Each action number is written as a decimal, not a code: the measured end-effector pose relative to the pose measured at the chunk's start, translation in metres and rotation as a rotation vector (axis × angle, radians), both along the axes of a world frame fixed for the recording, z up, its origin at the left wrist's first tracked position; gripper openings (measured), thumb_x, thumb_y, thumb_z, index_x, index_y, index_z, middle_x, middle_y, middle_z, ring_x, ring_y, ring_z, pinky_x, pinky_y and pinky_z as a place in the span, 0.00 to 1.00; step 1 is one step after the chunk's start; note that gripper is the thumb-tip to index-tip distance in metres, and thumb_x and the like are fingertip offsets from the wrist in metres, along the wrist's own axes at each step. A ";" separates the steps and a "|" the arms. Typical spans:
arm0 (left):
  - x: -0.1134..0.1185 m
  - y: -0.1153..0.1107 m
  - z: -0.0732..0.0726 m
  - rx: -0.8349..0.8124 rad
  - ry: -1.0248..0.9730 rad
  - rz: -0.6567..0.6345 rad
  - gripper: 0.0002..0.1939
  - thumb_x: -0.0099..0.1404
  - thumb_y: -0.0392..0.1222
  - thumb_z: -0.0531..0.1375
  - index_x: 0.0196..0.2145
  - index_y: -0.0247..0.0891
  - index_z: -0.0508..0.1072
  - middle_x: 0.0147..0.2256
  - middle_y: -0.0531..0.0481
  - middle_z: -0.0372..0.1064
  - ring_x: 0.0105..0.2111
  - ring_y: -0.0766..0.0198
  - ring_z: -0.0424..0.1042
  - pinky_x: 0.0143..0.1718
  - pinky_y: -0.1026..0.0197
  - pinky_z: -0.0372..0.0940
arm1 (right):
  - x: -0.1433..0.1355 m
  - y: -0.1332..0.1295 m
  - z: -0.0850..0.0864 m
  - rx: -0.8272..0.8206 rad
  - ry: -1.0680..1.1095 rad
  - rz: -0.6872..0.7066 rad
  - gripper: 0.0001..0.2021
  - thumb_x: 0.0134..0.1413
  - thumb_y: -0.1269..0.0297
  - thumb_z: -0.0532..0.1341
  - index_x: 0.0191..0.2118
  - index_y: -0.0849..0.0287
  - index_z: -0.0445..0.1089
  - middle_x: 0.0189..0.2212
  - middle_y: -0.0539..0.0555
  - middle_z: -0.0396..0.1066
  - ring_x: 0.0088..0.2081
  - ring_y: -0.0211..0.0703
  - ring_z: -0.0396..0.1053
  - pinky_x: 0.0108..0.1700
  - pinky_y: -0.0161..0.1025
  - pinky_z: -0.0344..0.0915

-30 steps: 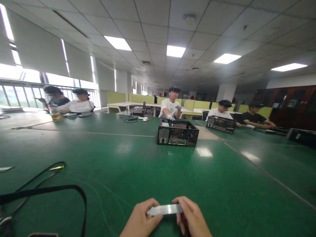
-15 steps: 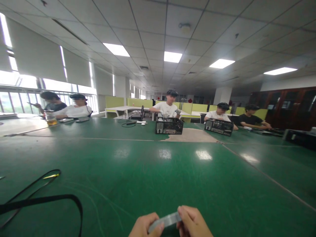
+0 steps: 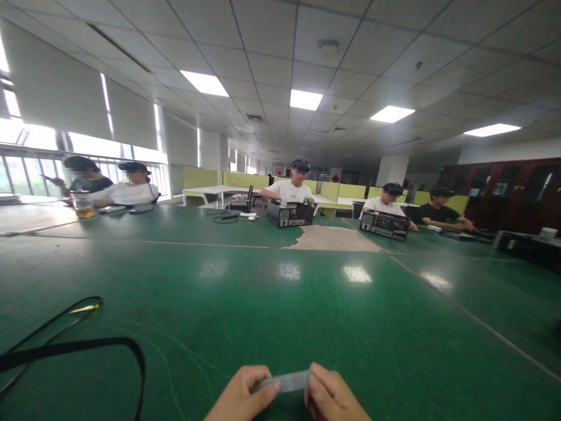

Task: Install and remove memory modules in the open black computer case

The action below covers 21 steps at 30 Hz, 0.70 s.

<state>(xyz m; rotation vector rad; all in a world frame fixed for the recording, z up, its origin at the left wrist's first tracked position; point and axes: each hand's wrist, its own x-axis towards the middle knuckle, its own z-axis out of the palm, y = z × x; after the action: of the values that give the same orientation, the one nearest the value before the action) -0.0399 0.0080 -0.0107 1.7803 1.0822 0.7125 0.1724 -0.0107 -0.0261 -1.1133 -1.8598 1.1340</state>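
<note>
L to R: black flat strap [image 3: 87,346] looped on green table top [image 3: 280,304], untouched. Left hand [image 3: 240,397] and right hand [image 3: 329,399], at bottom edge, each pinch one end of a thin grey metal strip [image 3: 284,381], held level just above table. Strip in hand, not set down or fitted; black open PC cases [image 3: 291,214] far across w/ other persons.

Open-plan office, green worktables.
Ceiling light panels [image 3: 305,99] lit; blinded windows [image 3: 83,126] left; dark wooden cabinets [image 3: 504,187] right.
</note>
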 end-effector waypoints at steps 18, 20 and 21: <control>0.007 -0.028 0.030 0.592 0.722 -0.188 0.10 0.67 0.39 0.47 0.34 0.41 0.68 0.34 0.51 0.69 0.32 0.64 0.69 0.30 0.66 0.57 | 0.001 -0.015 0.022 0.353 -0.535 0.099 0.06 0.50 0.60 0.60 0.35 0.55 0.68 0.29 0.47 0.69 0.32 0.36 0.64 0.33 0.32 0.53; 0.008 -0.031 0.035 0.622 0.764 -0.232 0.09 0.66 0.45 0.51 0.35 0.41 0.69 0.34 0.50 0.70 0.32 0.62 0.70 0.30 0.65 0.58 | 0.002 -0.017 0.024 0.347 -0.587 0.125 0.08 0.52 0.56 0.59 0.34 0.54 0.68 0.29 0.46 0.70 0.30 0.36 0.64 0.30 0.32 0.51; 0.009 -0.033 0.036 0.627 0.791 -0.243 0.10 0.64 0.49 0.53 0.35 0.41 0.69 0.34 0.50 0.70 0.31 0.61 0.71 0.29 0.64 0.59 | 0.002 -0.017 0.022 0.354 -0.617 0.138 0.11 0.54 0.53 0.57 0.32 0.55 0.68 0.28 0.47 0.70 0.29 0.35 0.63 0.29 0.32 0.50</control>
<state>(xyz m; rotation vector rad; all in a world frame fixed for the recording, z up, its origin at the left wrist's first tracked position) -0.0313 -0.0247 0.0257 2.8150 1.1651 0.1726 0.1740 -0.0279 -0.0041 -1.2209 -2.5185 0.5104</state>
